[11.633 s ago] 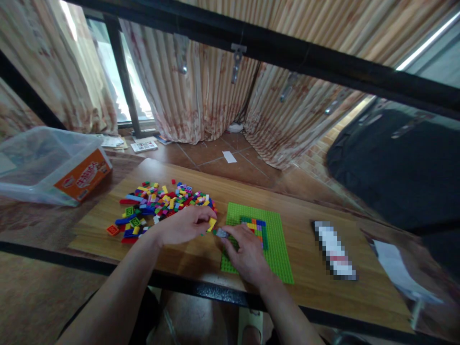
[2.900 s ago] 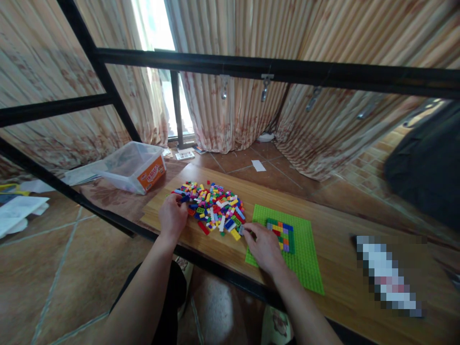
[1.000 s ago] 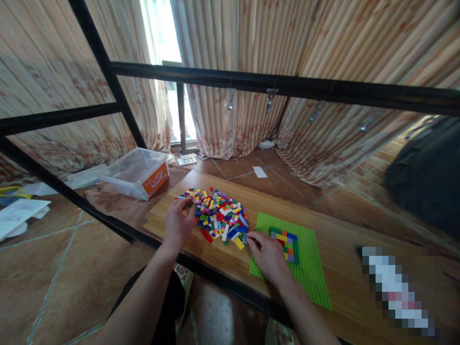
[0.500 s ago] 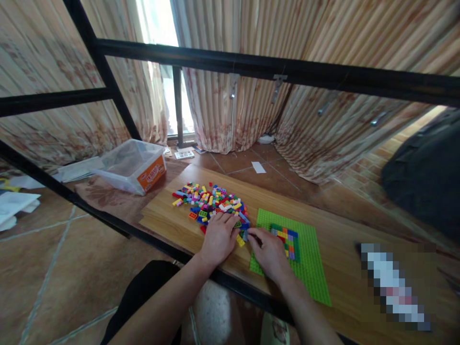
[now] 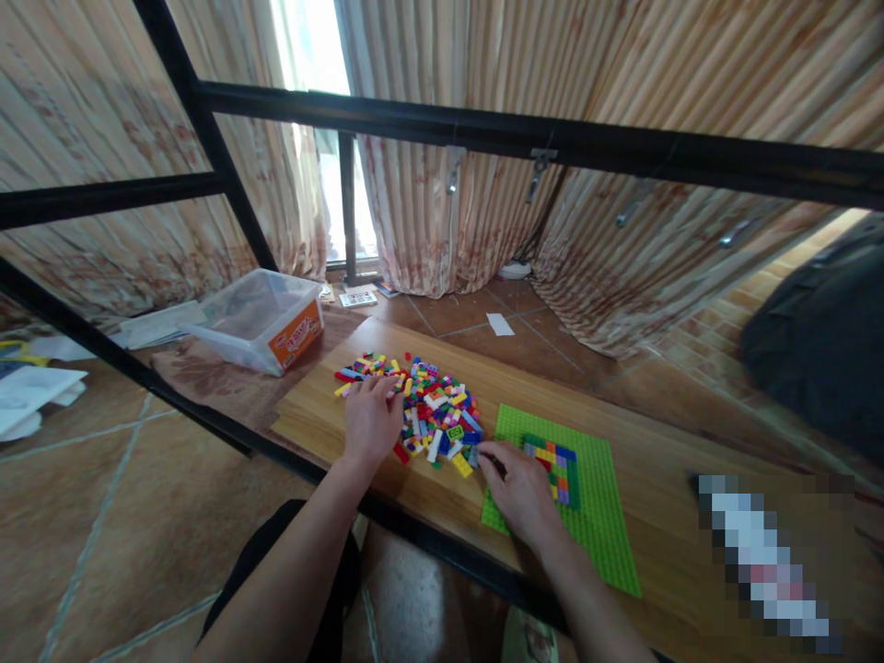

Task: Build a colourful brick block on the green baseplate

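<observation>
Holds left hand point(image 5: 373, 419) over multicoloured plastic bricks point(image 5: 442, 412) beside studded green plastic baseplate point(image 5: 602, 516), right hand point(image 5: 519, 483) across it; cannot tell grips.

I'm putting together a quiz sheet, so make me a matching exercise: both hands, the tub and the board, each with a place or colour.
1. left hand
2. right hand
3. tub
4. board

A. clear, with an orange label
B. partly over the board
C. bright green
D. at the pile of bricks

Pairs: 1-D, 2-B, 3-A, 4-C
</observation>
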A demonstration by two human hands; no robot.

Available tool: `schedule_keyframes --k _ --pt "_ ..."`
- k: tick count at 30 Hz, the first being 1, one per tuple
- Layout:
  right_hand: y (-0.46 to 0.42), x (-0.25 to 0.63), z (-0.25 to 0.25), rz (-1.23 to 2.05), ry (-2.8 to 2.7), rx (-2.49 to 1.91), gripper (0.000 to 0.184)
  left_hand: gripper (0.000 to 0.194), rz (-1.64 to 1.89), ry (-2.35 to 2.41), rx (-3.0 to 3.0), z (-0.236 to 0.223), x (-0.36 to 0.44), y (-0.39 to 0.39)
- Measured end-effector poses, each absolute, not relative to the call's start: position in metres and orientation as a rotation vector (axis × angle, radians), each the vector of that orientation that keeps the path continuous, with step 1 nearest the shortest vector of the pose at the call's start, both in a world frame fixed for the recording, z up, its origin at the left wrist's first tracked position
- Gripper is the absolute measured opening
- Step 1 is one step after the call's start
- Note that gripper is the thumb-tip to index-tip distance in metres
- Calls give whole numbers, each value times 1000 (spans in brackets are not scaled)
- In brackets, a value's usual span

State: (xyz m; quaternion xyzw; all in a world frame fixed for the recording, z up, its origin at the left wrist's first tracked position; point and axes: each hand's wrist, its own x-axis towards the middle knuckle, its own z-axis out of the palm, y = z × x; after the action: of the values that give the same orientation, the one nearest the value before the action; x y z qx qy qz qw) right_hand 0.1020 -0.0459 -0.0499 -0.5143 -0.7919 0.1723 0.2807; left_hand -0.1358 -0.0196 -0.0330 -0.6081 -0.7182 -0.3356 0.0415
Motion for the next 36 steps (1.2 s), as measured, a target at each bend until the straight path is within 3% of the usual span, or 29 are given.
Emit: schedule_keyframes --k 12,19,27,36 --pt "-45 101 -51 459 -2146 -1396 21 34 -743 -2683 -1952 -26 -185 -36" --pt "-45 101 -51 450 -2154 -1391 21 19 -645 -2606 -2034 -26 -179 -36" --pt "-44 100 -50 486 -2143 -1395 20 8 -684 -2653 -2064 -23 -174 -37" --pt "-44 100 -49 506 -2139 -1402 20 19 -865 -2758 -1966 -16 -185 -39"
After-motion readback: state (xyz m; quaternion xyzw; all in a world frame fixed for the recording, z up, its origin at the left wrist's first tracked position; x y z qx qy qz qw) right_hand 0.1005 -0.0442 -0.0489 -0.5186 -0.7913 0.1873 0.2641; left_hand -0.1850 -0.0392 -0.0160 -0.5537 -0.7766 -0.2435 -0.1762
